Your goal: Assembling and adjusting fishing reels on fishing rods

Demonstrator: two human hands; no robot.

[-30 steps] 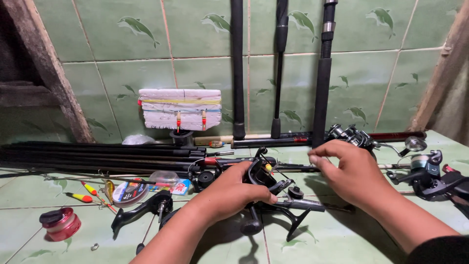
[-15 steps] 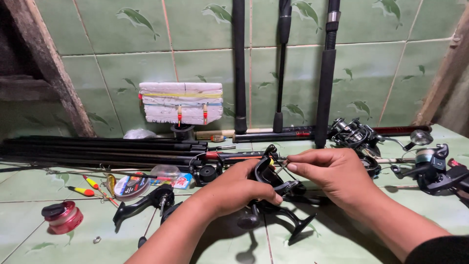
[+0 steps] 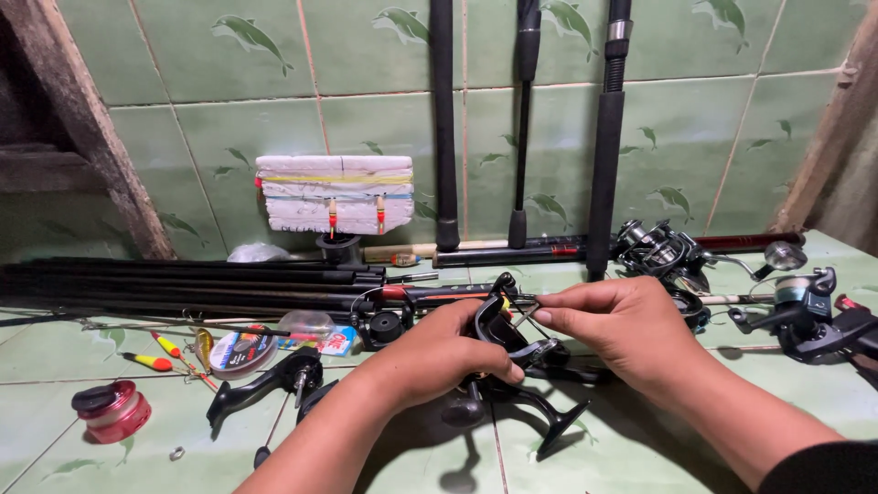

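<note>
**Both hands close on a black spinning reel**

Since a second ago, the right hand (image 3: 622,334) has come off the rods at the back and moved left to the black spinning reel (image 3: 512,352), where its thumb and forefinger now pinch a small metal part at the reel's top.

On the far left of the green tiled surface (image 3: 55,357) sits a red line spool (image 3: 112,411). Behind it, a bundle of black rod sections (image 3: 183,279) lies along the wall. Just right of the spool are small red-and-yellow floats (image 3: 151,357), a round flat spool of fishing line (image 3: 242,352) and a loose black reel handle (image 3: 265,393). A white foam block (image 3: 334,192) wound with line stands against the wall.

The left hand (image 3: 439,352) is curled shut around the reel's body from the left, holding it low over the surface near the middle. The reel's foot (image 3: 558,425) points down and to the right, close to the tiles.

Three black rod butts (image 3: 604,165) lean upright against the wall behind the hands. To the right, two more spinning reels (image 3: 663,252) (image 3: 809,316) lie on the surface, well apart from the one held.
</note>
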